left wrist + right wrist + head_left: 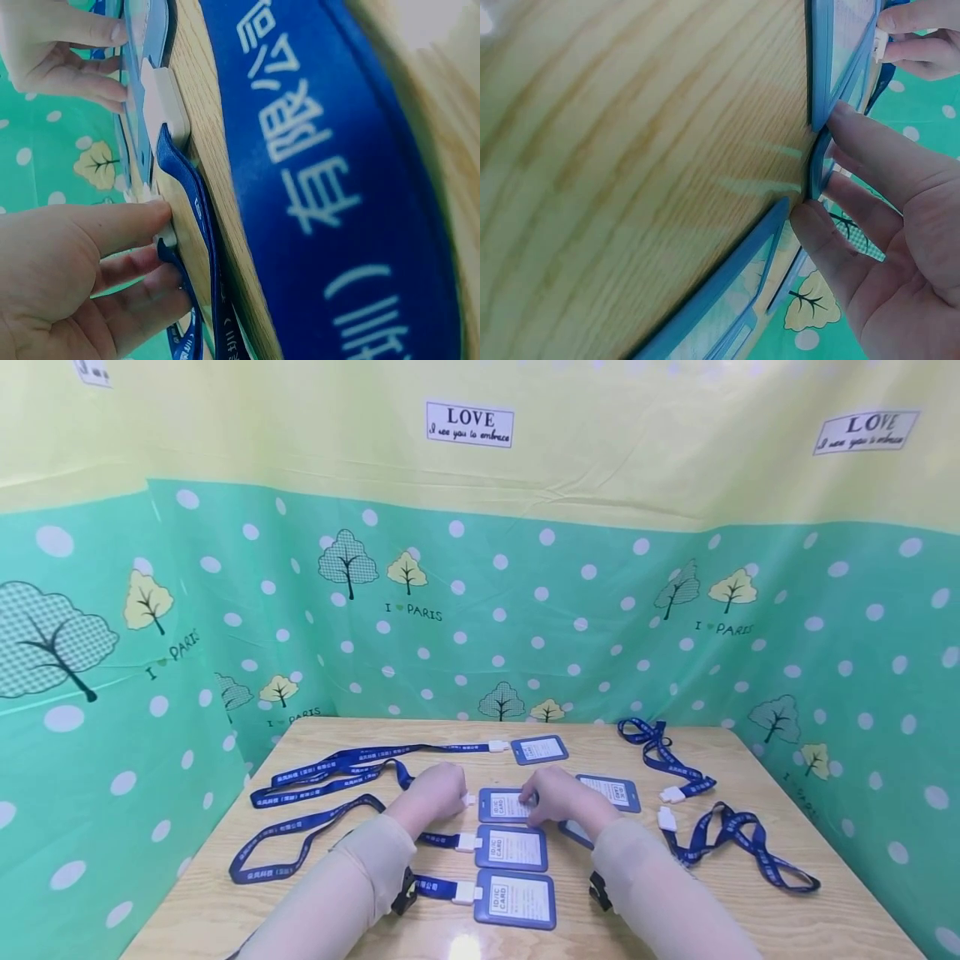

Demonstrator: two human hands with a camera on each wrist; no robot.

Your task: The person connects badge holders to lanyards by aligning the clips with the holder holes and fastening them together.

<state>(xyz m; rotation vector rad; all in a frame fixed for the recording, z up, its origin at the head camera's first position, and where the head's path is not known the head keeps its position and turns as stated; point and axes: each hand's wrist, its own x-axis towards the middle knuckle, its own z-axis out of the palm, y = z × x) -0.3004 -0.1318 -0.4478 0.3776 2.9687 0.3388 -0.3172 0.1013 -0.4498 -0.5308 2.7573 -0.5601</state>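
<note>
- Blue badge holder, head view: sits between the 2 hands, long axis left-to-right, slotted end pointing left.
- Left hand is off that slotted end, with a white clip just beside the slot; hooked or not, can't tell.
- Right hand is nearer: on the holder's right end, fingers bent, little opening.
- Toward the wearer, 2 more holders lie parallel, same way round, clips at their left ends. Looks like the pattern to match.
- Left wrist view: left thumb and fingertips nearly closed, pinching the white clip; lanyard strap trails off it. Right hand is at upper left of this view, on a holder. Big strap in the foreground blocks a lot.
- Right wrist view: right thumb and fingers partly spread, gripping the blue badge holder by its end edge. Left hand and clip at upper right, off the far end. So clip and slot roughly in line, judging by these angles; height match unclear.
</note>
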